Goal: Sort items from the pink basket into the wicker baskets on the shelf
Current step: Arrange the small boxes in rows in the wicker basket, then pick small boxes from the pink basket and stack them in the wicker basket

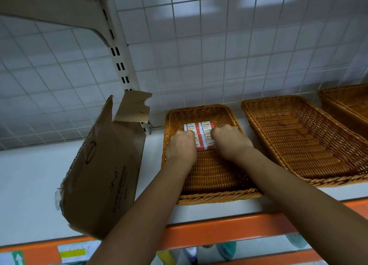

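Note:
A wicker basket [211, 177] stands on the white shelf in front of me. In its far half lie several small red-and-white boxes [200, 128] marked 2B, packed in two columns. My left hand [182, 147] is against the left side of the boxes, its fingers curled round them. On the right side my right hand [229, 143] grips them the same way. The nearer boxes are partly hidden by both hands. The pink basket is out of view.
A torn cardboard box [103, 169] leans on the shelf to the left. A second wicker basket [310, 139] stands to the right, and a third [346, 103] at the far right edge. The shelf has an orange front lip [219, 231]; a slotted upright [121, 65] rises behind.

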Demonstrator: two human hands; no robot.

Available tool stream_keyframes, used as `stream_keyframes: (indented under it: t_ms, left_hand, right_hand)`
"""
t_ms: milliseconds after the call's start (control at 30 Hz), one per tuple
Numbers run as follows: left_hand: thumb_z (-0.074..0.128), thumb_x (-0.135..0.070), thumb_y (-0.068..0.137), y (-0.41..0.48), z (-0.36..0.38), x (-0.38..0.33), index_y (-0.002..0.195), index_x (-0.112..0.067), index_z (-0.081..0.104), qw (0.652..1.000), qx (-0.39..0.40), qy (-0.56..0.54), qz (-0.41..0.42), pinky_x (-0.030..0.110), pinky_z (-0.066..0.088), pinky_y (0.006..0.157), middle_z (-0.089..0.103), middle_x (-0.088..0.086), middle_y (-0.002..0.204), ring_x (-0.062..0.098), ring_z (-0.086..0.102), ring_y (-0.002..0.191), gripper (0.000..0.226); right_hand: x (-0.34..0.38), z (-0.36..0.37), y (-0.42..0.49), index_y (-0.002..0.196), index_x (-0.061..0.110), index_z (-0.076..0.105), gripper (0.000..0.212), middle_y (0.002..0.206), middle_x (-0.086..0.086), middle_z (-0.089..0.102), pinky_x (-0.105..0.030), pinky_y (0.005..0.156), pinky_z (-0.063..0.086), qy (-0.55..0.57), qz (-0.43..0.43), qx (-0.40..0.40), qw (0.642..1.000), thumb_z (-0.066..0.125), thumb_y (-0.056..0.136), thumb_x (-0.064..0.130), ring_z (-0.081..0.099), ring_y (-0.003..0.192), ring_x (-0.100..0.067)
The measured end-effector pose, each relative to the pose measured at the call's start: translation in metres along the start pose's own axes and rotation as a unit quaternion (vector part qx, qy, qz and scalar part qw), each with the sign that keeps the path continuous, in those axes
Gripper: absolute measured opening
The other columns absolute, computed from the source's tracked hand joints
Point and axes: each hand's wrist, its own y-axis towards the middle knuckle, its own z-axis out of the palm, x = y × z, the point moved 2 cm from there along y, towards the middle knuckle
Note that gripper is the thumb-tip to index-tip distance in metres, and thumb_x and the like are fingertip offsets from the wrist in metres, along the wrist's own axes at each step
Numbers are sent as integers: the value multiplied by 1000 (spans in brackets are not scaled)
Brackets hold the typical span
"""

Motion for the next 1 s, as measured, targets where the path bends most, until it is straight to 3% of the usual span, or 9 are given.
stream_keyframes:
  t_ms: [267,433,800,1000]
  left_hand:
    - [64,-33,88,0,-10,-2,128,-11,52,999,13,14,28,31,47,82,54,13,121,27,54,110,47]
    - [56,-33,90,-3,-35,-35,121,-16,58,994,-36,-3,98,36,44,87,56,13,118,30,52,111,35]
    - [52,-28,91,-45,-25,-229,115,-20,60,955,-66,-56,284,37,45,88,59,8,115,30,55,111,26]
    - [47,-35,94,-76,-5,-349,126,-20,55,923,-74,-69,371,35,41,92,60,10,121,29,53,114,37]
  right_hand:
    - [-4,-19,2,123,14,57,36,127,-5,57,-29,92,45,94,-21,-43,994,60,90,26,53,115,-20]
    - [-27,-46,-17,121,17,59,33,128,-4,57,-31,103,38,129,-13,-88,988,60,89,24,50,120,-21]
    - [-180,-88,-136,120,11,55,36,121,-14,55,-35,96,38,30,128,-117,985,55,88,27,49,116,-32]
    - [-276,-111,-219,109,6,55,27,114,-17,56,-35,92,36,-8,219,-125,968,53,89,25,50,111,-34]
